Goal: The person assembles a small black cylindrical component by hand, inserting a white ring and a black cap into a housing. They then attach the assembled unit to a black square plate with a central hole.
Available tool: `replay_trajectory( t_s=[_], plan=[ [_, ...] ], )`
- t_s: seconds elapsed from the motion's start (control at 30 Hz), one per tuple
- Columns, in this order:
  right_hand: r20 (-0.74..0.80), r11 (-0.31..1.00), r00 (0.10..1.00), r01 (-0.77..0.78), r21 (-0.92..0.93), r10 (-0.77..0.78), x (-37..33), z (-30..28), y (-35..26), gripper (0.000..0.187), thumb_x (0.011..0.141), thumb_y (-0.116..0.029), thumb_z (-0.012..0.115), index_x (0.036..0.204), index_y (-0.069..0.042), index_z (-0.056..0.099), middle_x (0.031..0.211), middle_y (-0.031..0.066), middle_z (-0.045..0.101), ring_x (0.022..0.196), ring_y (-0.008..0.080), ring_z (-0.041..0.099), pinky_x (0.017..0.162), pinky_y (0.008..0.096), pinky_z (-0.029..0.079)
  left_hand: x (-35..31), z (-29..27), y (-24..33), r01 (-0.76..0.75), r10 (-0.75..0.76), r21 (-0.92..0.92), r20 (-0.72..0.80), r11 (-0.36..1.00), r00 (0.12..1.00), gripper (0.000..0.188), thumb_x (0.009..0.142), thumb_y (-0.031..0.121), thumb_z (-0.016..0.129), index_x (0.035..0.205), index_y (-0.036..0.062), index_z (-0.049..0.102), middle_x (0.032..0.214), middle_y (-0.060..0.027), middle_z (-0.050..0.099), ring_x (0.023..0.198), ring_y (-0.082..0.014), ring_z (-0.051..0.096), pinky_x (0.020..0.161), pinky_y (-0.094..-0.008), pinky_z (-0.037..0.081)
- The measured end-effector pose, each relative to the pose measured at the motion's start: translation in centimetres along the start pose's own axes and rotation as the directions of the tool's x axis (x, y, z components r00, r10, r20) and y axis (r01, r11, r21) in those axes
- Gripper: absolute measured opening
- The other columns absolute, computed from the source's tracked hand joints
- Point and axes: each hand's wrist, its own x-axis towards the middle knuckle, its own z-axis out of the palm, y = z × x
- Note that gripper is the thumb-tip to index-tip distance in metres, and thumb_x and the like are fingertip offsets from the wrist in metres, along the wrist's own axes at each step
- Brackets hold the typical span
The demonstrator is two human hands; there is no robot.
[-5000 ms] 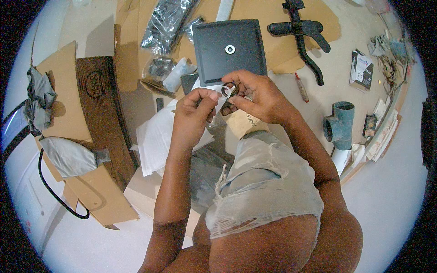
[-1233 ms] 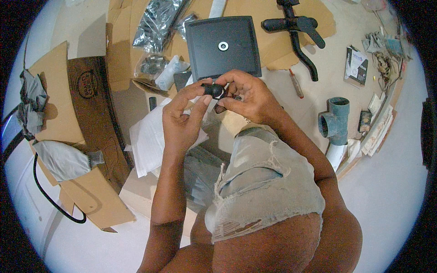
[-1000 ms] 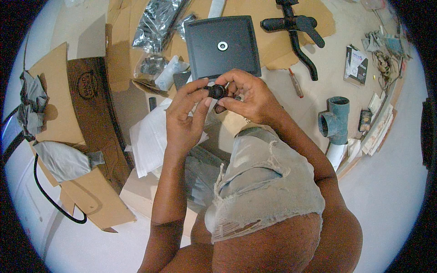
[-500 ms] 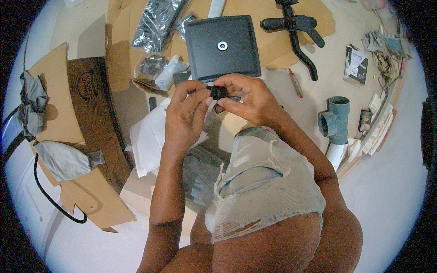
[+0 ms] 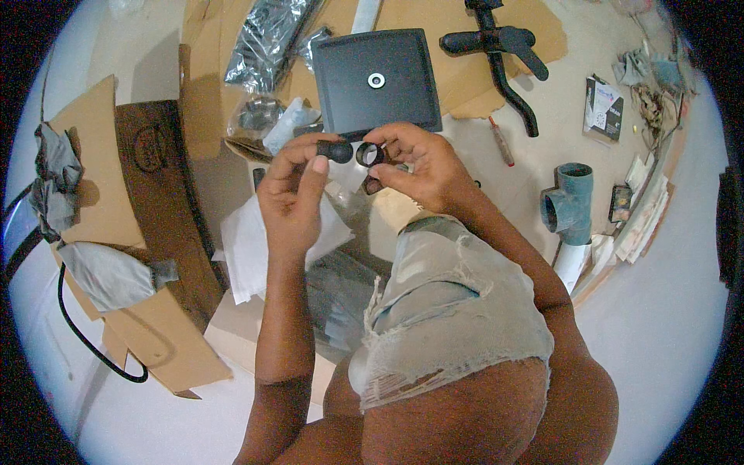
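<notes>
Between the thumb and fingers of my left hand (image 5: 293,180) is a small rounded black piece (image 5: 335,151). My right hand (image 5: 418,164) pinches a short black ring (image 5: 370,154), its round opening turned toward me. A narrow gap separates the two parts. Just beyond my hands lies a square black shower head (image 5: 377,108) with a pale round fitting at its centre. Something small and dark sits under my right fingers; I cannot make out what it is.
A black mixer tap (image 5: 496,46) lies on cardboard at the far right. Nearer are a screwdriver (image 5: 502,142) and a grey pipe tee (image 5: 573,203). White foam sheet (image 5: 248,240) lies beside my left forearm. An opened carton (image 5: 167,194) stands at left, and plastic-wrapped parts (image 5: 267,46) lie at the back.
The black parts, together before, are now apart. My left hand has moved left with the rounded piece, while my right hand keeps the ring in nearly the same place.
</notes>
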Motion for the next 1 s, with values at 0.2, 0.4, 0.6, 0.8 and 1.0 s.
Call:
replay_trajectory(
  t_s=[0.2, 0.4, 0.6, 0.8, 1.0],
  plan=[
    [0.01, 0.998, 0.999, -0.045, 0.053, 0.045, 0.1, -0.5, -0.4, 0.035, 0.087, 0.009, 0.06, 0.12, 0.002, 0.052, 0.1, 0.0115, 0.063, 0.093, 0.0185, 0.065, 0.083, 0.0344, 0.059, -0.6, -0.7, -0.5, 0.165, -0.146, -0.357, 0.081, 0.92, 0.986, 0.012, 0.088, 0.003, 0.062, 0.098, 0.0012, 0.055, 0.111, -0.0131, 0.059, 0.098, -0.0255, 0.066, 0.081, -0.0347, 0.056],
    [-0.002, 0.984, 0.999, -0.052, 0.171, 0.053, 0.2, -0.3, -0.8, 0.033, 0.086, 0.0, 0.065, 0.118, -0.002, 0.055, 0.098, 0.0074, 0.065, 0.088, 0.0149, 0.065, 0.075, 0.0296, 0.056, -0.6, -1.2, -0.5, 0.169, -0.127, -0.307, 0.152, 0.937, 0.98, 0.017, 0.083, -0.003, 0.061, 0.097, 0.0024, 0.053, 0.106, -0.0139, 0.06, 0.094, -0.0253, 0.067, 0.072, -0.0326, 0.057],
    [0.049, 0.966, 0.986, -0.164, 0.201, 0.157, 0.1, -0.7, -1.4, 0.037, 0.087, 0.008, 0.061, 0.121, 0.001, 0.051, 0.102, 0.0118, 0.064, 0.095, 0.0189, 0.066, 0.082, 0.034, 0.057, -0.5, -0.4, 0.6, 0.178, -0.163, -0.117, 0.128, 0.977, 0.978, 0.029, 0.086, -0.001, 0.062, 0.113, 0.004, 0.054, 0.1, -0.0105, 0.063, 0.085, -0.0151, 0.064, 0.076, -0.0269, 0.051],
    [0.036, 0.969, 0.998, -0.065, 0.239, 0.058, 0.1, -0.3, -0.8, 0.033, 0.087, 0.0, 0.064, 0.119, -0.002, 0.054, 0.092, 0.0074, 0.067, 0.079, 0.0137, 0.065, 0.068, 0.0288, 0.055, -0.6, 0.9, 1.6, 0.201, -0.202, 0.017, 0.09, 0.979, 0.975, 0.037, 0.087, 0.0, 0.067, 0.123, 0.0027, 0.055, 0.098, -0.0053, 0.064, 0.085, -0.0138, 0.061, 0.078, -0.0254, 0.048],
    [0.062, 0.988, 0.996, -0.069, 0.137, 0.061, 0.0, -0.4, -0.3, 0.034, 0.086, 0.002, 0.063, 0.119, -0.001, 0.056, 0.091, 0.0072, 0.066, 0.079, 0.0129, 0.064, 0.069, 0.0284, 0.054, 0.0, 0.9, 2.5, -0.058, -0.011, 0.408, 0.166, 0.911, 0.986, 0.023, 0.084, 0.002, 0.072, 0.106, 0.0022, 0.069, 0.099, -0.0081, 0.064, 0.085, -0.0139, 0.061, 0.075, -0.0255, 0.048]
  ],
)
